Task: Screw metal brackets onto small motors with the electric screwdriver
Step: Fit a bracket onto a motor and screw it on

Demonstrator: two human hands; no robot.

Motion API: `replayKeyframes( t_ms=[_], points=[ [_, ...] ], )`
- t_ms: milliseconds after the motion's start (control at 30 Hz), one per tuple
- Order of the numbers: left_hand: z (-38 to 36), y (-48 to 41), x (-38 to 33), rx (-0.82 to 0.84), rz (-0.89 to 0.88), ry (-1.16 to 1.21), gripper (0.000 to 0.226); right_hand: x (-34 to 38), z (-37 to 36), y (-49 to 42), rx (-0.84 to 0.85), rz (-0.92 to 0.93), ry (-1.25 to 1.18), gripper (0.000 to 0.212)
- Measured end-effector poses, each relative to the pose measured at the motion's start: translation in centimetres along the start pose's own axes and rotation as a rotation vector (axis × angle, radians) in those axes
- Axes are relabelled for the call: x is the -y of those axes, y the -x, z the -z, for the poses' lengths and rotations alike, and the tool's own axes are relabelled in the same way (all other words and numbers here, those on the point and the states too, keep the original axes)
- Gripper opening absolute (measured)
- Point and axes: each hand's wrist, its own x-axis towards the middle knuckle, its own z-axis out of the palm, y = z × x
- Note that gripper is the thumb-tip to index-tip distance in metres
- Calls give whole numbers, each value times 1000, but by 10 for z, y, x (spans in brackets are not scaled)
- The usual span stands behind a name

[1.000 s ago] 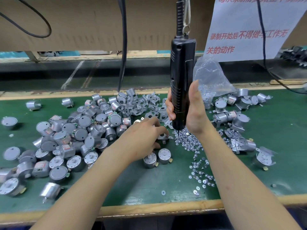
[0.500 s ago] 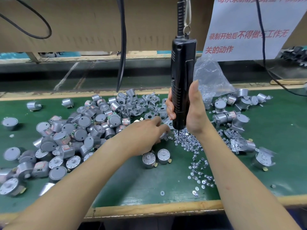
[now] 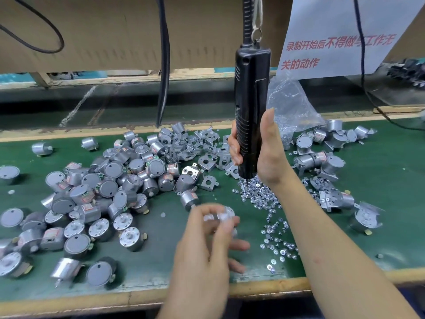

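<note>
Pinches a silvery part (image 3: pixel 223 215) in the fingertips of the left hand (image 3: pixel 203 245), low over the green mat (image 3: pixel 161 268) just past the wooden bench edge (image 3: pixel 115 301). Looks round, probably one of the motors, but too blurred to say whether with a bracket seated on it. Sits well short of the driver bit, so no screw going in at this instant, by the look of it.

Farther in and to the right, grips the electric screwdriver (image 3: pixel 251 100) upright in the right hand (image 3: pixel 269 155), fingers curled round the ribbed barrel, thumb laid straight along it. Holds the bit tip right at the loose screws (image 3: pixel 259 196), touching or nearly so. Cannot tell whether with a screw already on the tip.

To the left, shows a large heap of bare motors (image 3: pixel 103 187), well apart from the driver. Beyond that heap, just beside the right hand, a pile of unused brackets (image 3: pixel 197 146). Off to the right, only a small cluster of bracketed motors (image 3: pixel 322 162).

Judging from those piles: somewhere early, with far more bare than done. Left for this piece: seat the bracket, pick up a screw, drive it; then the same through the heap.

Farthest back, a clear plastic bag (image 3: pixel 292 107) and a hanging paper notice (image 3: pixel 340 42).
</note>
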Motion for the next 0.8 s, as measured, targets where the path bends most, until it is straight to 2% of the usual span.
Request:
replayKeyframes(
  t_ms=[100,167,300,433,533,667,800],
  points=[
    [-18,24,17,-152,15,103,10,0,0,0,-1,4,-2,75],
    [-25,29,25,-192,20,55,16,1,-1,0,5,8,10,76],
    [-22,21,36,-248,-31,-166,46,0,-2,1,10,15,29,76],
    [-10,7,37,-325,-259,-553,52,0,-2,2,8,15,34,75],
    [-6,1,37,-349,-284,-703,48,0,-2,1,10,16,37,75],
    [-1,-5,42,-366,-338,-887,27,0,-2,1,13,11,32,74],
    [6,-16,38,-407,-285,-943,20,0,-2,1,14,18,32,74]
  ],
)
